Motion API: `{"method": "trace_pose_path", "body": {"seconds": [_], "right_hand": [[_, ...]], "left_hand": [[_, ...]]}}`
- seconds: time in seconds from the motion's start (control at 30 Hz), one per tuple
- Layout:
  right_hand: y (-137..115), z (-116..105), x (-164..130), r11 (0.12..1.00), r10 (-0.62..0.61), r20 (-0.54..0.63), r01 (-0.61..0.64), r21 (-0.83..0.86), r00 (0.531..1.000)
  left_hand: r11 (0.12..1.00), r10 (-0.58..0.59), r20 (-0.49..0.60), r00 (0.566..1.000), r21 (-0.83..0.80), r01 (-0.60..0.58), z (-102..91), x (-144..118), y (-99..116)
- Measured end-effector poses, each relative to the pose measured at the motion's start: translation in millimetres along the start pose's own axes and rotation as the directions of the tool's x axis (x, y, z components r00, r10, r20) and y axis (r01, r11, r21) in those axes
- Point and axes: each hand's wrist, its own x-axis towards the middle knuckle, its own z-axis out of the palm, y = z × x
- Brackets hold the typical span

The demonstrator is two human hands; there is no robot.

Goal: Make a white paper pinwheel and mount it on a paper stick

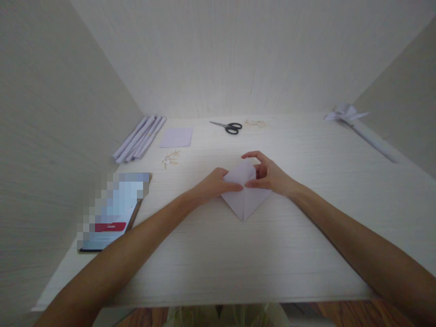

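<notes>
Folded paper (244, 200) is sitting on our side of the scissors (226, 126), a little to their right, and its lower point is aiming straight at us! Our left hand (216, 182) is clamping it, thumb lying across the face, fingers tucking behind the edge, hardly any gap. Our right hand (270, 176) is taking the other edge between thumb and curling fingers, while the index finger is arching near the top corner; whether that tip is touching, we're unable to tell. Both thumbs are almost meeting at the centre crease, presumably because pressure there is pinning the flaps down.

Left of the scissors, a paper square (176, 137) is lying flat, and farther left, paper rolls (141, 140) are bunching together, probably to save space. The tablet (119, 204) is lying left of the scissors and much nearer us, likely for easy viewing. Well right of the scissors, a paper tube (374, 141) with pinwheel-like blades is resting, seemingly out of our elbows' way.
</notes>
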Motion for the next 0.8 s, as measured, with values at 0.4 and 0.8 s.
{"method": "trace_pose_path", "body": {"seconds": [0.4,0.8], "right_hand": [[0.6,2.3,1.0,1.000,-0.002,-0.020,0.002,0.001,1.000],[4.6,-7.2,4.0,0.944,-0.242,-0.278,0.292,0.155,0.930]], "left_hand": [[0.994,0.013,-0.054,0.998,0.107,-0.007,-0.3,1.9,-2.1],[0.896,-0.006,-0.272,0.962,-0.428,-0.115,0.7,8.1,-6.0]]}}
